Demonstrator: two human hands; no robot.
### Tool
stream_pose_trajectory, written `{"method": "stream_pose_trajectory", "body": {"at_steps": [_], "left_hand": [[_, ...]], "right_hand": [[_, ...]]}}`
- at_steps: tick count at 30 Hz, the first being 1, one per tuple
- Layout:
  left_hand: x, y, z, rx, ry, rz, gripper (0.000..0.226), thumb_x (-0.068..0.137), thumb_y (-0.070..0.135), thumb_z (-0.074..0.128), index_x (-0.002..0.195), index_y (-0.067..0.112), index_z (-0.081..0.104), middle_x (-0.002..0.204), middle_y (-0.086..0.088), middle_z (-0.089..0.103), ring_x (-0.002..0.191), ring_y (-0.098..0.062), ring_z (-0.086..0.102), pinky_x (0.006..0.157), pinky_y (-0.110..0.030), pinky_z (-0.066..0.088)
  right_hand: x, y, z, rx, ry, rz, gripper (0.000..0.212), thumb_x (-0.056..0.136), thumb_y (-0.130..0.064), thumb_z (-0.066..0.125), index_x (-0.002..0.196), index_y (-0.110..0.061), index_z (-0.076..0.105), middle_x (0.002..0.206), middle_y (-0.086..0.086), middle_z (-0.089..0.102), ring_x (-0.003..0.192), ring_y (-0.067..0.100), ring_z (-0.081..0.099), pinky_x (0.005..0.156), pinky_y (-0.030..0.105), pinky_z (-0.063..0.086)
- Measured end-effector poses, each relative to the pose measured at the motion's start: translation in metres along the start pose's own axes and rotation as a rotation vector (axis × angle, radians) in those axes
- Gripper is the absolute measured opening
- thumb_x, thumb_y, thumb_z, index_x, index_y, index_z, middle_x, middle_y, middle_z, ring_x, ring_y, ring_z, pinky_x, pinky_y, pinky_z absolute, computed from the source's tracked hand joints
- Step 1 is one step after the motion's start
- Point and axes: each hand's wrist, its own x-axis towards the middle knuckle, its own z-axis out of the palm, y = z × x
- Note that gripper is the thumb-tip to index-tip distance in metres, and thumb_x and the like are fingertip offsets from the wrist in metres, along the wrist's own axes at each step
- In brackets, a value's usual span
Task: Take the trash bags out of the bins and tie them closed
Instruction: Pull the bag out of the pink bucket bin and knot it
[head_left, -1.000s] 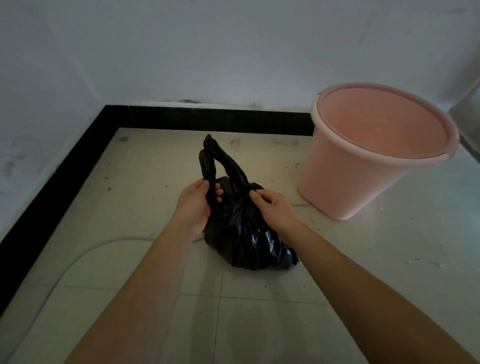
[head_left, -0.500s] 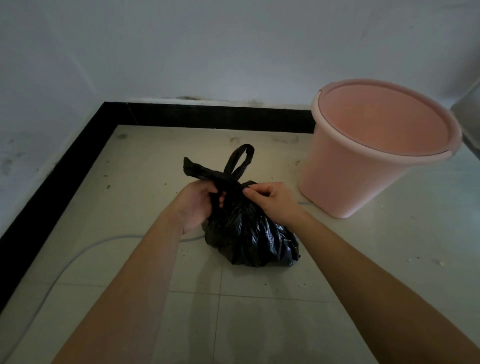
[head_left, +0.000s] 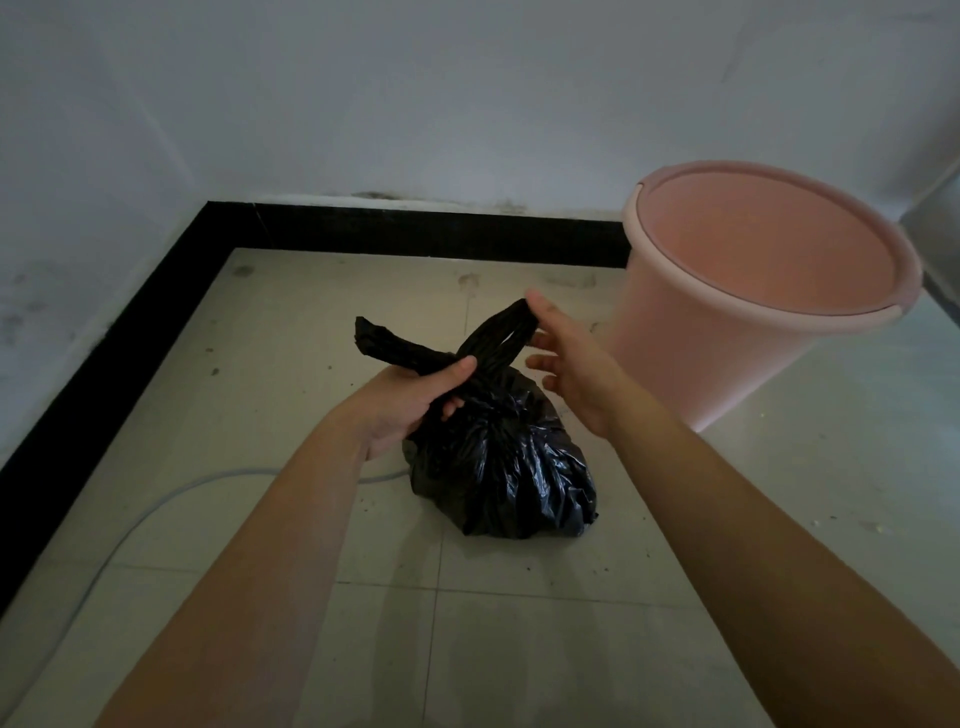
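Two bare forearms reach forward over the pale tiled floor (head_left: 467, 649), where a thin whitish cable (head_left: 130, 530) curves past on the left. Between them, resting on the tiles, sits the small black crinkled plastic trash bag (head_left: 509, 467), already out of its bin and gathered to a neck at the top.

The left hand (head_left: 410, 400) is clenched around that neck, thumb laid across one twisted black tail of plastic (head_left: 387, 345) that sticks out to the left. The right hand (head_left: 566, 364) is mostly spread, its fingers (head_left: 537, 343) loose; only the thumb and forefinger seem to pinch the top of the looped black strand (head_left: 501, 332) that rises from the neck, though how firmly they hold cannot be told.

The bag looks light and slumped, its film thin, soft and glossy, so it is likely to slip under a loose hold and may tear if jerked. The sound places to take hold are the two twisted ends close to the neck, pulled apart evenly to seat the knot, which appears half made.

Further back and to the right, near the bag but not touching it, stands the round pink plastic bin (head_left: 727, 332), with no liner visible inside. Beyond runs a black skirting strip (head_left: 415, 228) at the foot of the grey wall.
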Motion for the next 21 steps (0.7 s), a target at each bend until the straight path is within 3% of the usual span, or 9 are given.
{"method": "stream_pose_trajectory", "body": {"at_steps": [2,4,7,9,12,17,21], "left_hand": [[-0.003,0.004,0.002,0.02,-0.019,0.006,0.054,0.087,0.045,0.069,0.111,-0.003,0.069,0.078,-0.002,0.065,0.075,-0.016,0.058,0.086,-0.032,0.049],[-0.006,0.006,0.002,-0.009,-0.018,0.029,0.045,0.09,0.043,0.066,0.108,0.002,0.071,0.081,-0.003,0.069,0.079,-0.017,0.062,0.087,-0.034,0.051],[-0.007,0.006,-0.001,-0.213,-0.031,0.074,0.034,0.096,0.036,0.059,0.116,0.011,0.069,0.091,-0.007,0.072,0.087,-0.019,0.067,0.089,-0.036,0.054],[-0.007,0.004,-0.005,-0.359,-0.072,0.116,0.033,0.1,0.033,0.052,0.127,0.02,0.066,0.101,-0.01,0.071,0.093,-0.02,0.067,0.09,-0.035,0.054],[-0.009,0.0,-0.009,-0.453,-0.092,0.145,0.033,0.102,0.032,0.046,0.127,0.021,0.064,0.113,-0.013,0.071,0.098,-0.021,0.067,0.093,-0.036,0.052],[-0.005,-0.006,-0.012,-0.568,-0.147,0.123,0.026,0.102,0.038,0.041,0.092,0.021,0.059,0.127,-0.016,0.066,0.102,-0.02,0.066,0.1,-0.039,0.047],[0.0,-0.009,-0.015,-0.653,-0.086,0.041,0.035,0.105,0.036,0.038,0.075,0.02,0.048,0.126,-0.018,0.067,0.103,-0.021,0.067,0.097,-0.039,0.047]], "right_hand": [[0.003,-0.005,0.001,0.062,0.003,-0.051,0.038,0.092,-0.049,0.063,0.115,-0.021,0.07,0.103,-0.005,0.066,0.076,0.009,0.051,0.06,0.022,0.041],[0.004,-0.011,0.004,0.143,0.023,-0.13,0.018,0.099,-0.027,0.06,0.109,-0.017,0.07,0.092,-0.004,0.066,0.069,0.006,0.051,0.059,0.02,0.042],[0.0,-0.022,0.01,0.252,0.071,-0.219,0.015,0.102,-0.02,0.053,0.105,-0.017,0.068,0.094,-0.001,0.068,0.078,0.007,0.058,0.071,0.023,0.049],[-0.002,-0.026,0.01,0.159,0.132,-0.274,0.017,0.104,-0.024,0.049,0.105,-0.022,0.065,0.104,-0.001,0.072,0.086,0.008,0.063,0.075,0.026,0.048],[-0.006,-0.028,0.008,0.065,0.181,-0.354,0.017,0.106,-0.026,0.043,0.106,-0.025,0.06,0.111,-0.001,0.073,0.103,0.011,0.068,0.081,0.029,0.051],[-0.014,-0.037,0.01,0.415,0.127,-0.295,0.019,0.108,-0.018,0.038,0.104,-0.013,0.055,0.097,0.007,0.075,0.095,0.027,0.073,0.084,0.038,0.059],[-0.021,-0.034,0.011,0.481,0.113,-0.269,0.023,0.108,-0.017,0.034,0.098,-0.008,0.053,0.078,0.005,0.066,0.087,0.029,0.074,0.079,0.038,0.06]]}}
